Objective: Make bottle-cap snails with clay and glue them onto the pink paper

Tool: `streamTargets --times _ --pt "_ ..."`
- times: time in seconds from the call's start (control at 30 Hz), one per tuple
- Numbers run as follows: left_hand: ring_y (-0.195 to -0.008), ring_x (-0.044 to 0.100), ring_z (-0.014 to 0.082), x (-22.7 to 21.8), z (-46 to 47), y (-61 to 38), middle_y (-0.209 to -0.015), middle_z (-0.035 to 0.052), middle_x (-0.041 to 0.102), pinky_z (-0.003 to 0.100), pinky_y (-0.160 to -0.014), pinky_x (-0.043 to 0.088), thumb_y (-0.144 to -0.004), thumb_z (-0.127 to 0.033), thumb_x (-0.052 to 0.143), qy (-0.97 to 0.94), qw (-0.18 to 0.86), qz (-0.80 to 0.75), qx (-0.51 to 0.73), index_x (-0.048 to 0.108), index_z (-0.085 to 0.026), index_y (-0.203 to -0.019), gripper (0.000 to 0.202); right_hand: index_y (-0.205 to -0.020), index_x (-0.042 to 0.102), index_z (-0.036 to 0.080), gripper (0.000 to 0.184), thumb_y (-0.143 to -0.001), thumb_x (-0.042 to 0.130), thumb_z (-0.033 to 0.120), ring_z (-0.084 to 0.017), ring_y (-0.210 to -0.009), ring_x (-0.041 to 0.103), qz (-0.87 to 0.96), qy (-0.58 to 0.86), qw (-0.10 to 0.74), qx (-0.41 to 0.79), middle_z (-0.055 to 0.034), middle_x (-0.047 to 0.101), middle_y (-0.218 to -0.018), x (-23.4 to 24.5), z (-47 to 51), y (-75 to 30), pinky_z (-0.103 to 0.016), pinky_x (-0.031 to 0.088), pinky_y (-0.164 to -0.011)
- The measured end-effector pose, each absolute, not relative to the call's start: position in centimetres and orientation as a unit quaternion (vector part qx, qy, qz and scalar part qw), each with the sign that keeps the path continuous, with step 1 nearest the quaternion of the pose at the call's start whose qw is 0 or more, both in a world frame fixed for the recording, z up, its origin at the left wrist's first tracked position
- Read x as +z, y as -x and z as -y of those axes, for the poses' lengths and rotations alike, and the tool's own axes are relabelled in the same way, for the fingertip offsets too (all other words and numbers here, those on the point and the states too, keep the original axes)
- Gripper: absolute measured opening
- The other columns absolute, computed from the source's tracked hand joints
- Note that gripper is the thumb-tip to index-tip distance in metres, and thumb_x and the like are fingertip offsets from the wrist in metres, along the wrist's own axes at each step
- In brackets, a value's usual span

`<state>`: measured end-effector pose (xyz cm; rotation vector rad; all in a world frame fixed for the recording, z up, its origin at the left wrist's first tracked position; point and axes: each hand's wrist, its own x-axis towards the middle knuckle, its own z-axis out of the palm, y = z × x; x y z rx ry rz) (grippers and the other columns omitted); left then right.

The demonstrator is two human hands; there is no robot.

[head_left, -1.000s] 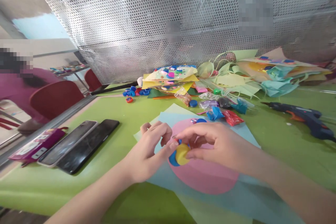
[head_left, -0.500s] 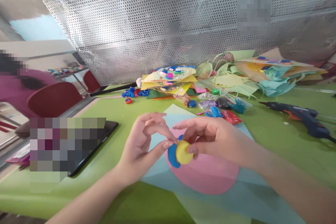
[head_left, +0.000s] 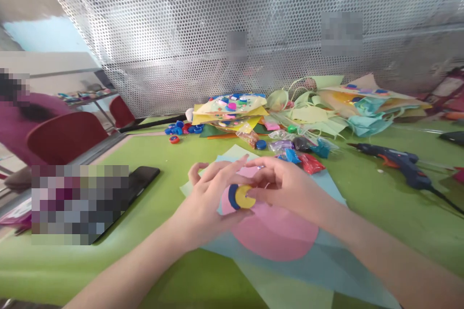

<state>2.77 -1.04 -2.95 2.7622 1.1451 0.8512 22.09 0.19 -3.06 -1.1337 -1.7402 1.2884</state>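
Observation:
Between my two hands is a round blue-and-yellow piece (head_left: 244,197), a yellow disc with a dark blue part showing along its left side. My right hand (head_left: 275,181) pinches the yellow disc at its right edge, thumb in front. My left hand (head_left: 208,203) curves around the piece from the left, its fingers above and its thumb below. Beneath both hands lies a pink paper oval (head_left: 282,239) on light blue paper (head_left: 329,260), with pale green sheets under that.
Bagged coloured clay (head_left: 310,163), blue bottle caps (head_left: 177,129) and decorated papers (head_left: 228,106) sit behind my hands. On the right lies a glue gun (head_left: 402,161) with its cord. At left is a dark tablet (head_left: 143,178). A person in pink (head_left: 43,111) sits beyond.
My left hand has shifted from a fingertip pinch on the blue part to curving around the whole piece. The piece has moved slightly left and up, and less blue shows.

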Motion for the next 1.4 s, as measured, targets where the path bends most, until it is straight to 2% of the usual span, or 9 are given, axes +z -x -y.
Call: streamTargets --times 0.2,0.33,0.5,0.63,0.8,0.93,1.03,1.23,1.4 --pt "-0.109 0.055 0.0265 -2.8 0.9 -2.8 -0.106 0.0021 0.070 0.047 -0.096 0.027 -0.080 -0.030 0.062 -0.862 0.002 -0.396 0.316 0.033 -0.032 -0.130 0.058 -0.114 0.052 0.024 0.042 -0.077 0.063 0.039 -0.016 -0.077 0.065 0.717 0.427 0.373 0.405 -0.0021 0.069 -0.090 -3.2 -0.5 -22.5 -0.028 0.051 -0.066" --pt "-0.108 0.057 0.0249 -2.5 -1.0 -1.2 -0.116 0.0054 0.064 0.039 -0.091 0.042 -0.085 -0.042 0.051 -0.791 0.196 -0.479 0.326 0.056 -0.026 -0.113 0.033 -0.107 0.058 0.022 0.028 -0.086 0.050 0.039 -0.017 -0.077 0.065 0.757 0.516 0.354 0.189 -0.0045 0.070 -0.095 -2.3 -2.2 -24.8 -0.028 0.049 -0.066" --pt "-0.095 0.062 0.0214 -3.2 -3.9 0.5 -0.105 0.0036 0.068 0.032 -0.081 0.049 -0.089 -0.047 0.037 -0.756 0.328 -0.504 0.257 0.055 -0.023 -0.119 0.043 -0.090 0.063 0.019 0.017 -0.084 0.051 0.029 -0.017 -0.064 0.063 0.749 0.601 0.268 0.079 -0.0051 0.070 -0.080 -2.5 -4.8 -27.4 -0.027 0.044 -0.057" --pt "-0.096 0.061 0.0205 -4.7 -5.1 0.6 -0.106 0.0018 0.067 0.030 -0.082 0.048 -0.089 -0.046 0.037 -0.779 0.311 -0.488 0.243 0.061 -0.025 -0.108 0.038 -0.084 0.065 0.019 0.016 -0.082 0.053 0.029 -0.016 -0.063 0.061 0.759 0.612 0.214 0.063 -0.0043 0.069 -0.078 -3.6 -6.0 -28.1 -0.025 0.042 -0.054" --pt "-0.089 0.064 0.0226 -6.0 -5.7 0.6 -0.091 0.0027 0.071 0.036 -0.083 0.046 -0.087 -0.039 0.036 -0.767 0.231 -0.549 0.238 0.064 -0.023 -0.089 0.032 -0.089 0.065 0.016 0.019 -0.084 0.050 0.026 -0.022 -0.083 0.061 0.757 0.625 0.187 0.010 -0.0095 0.065 -0.091 -4.1 -6.8 -28.5 -0.029 0.044 -0.072" --pt "-0.111 0.054 0.0307 -5.5 -5.5 0.7 -0.110 0.0077 0.067 0.051 -0.096 0.029 -0.087 -0.031 0.036 -0.731 0.117 -0.622 0.255 0.061 -0.023 -0.095 0.028 -0.097 0.063 0.012 0.025 -0.082 0.055 0.029 -0.031 -0.098 0.057 0.742 0.648 0.172 -0.031 -0.0174 0.062 -0.101 -4.9 -7.3 -29.0 -0.038 0.042 -0.083" --pt "-0.116 0.050 0.0314 -5.0 -4.9 0.3 -0.115 0.0089 0.065 0.054 -0.097 0.022 -0.087 -0.031 0.038 -0.733 0.063 -0.624 0.265 0.058 -0.022 -0.100 0.025 -0.098 0.061 0.008 0.031 -0.076 0.062 0.030 -0.036 -0.100 0.056 0.724 0.668 0.169 -0.041 -0.0220 0.063 -0.098 -6.1 -7.7 -29.0 -0.044 0.041 -0.084" --pt "-0.110 0.054 0.0266 -4.6 -3.5 -1.0 -0.110 0.0057 0.066 0.049 -0.095 0.024 -0.088 -0.031 0.042 -0.789 0.033 -0.548 0.276 0.053 -0.024 -0.100 0.018 -0.098 0.060 0.014 0.025 -0.073 0.061 0.013 -0.026 -0.086 0.063 0.725 0.649 0.229 -0.006 -0.0101 0.068 -0.084 -6.2 -8.0 -29.0 -0.039 0.046 -0.080" --pt "-0.111 0.054 0.0230 -4.4 -2.6 -1.5 -0.112 0.0059 0.064 0.044 -0.095 0.026 -0.089 -0.025 0.043 -0.796 0.001 -0.510 0.327 0.050 -0.023 -0.102 0.015 -0.104 0.060 0.016 0.026 -0.079 0.057 0.014 -0.020 -0.092 0.063 0.737 0.584 0.338 0.044 -0.0094 0.065 -0.101 -4.2 -6.7 -27.9 -0.036 0.049 -0.084"
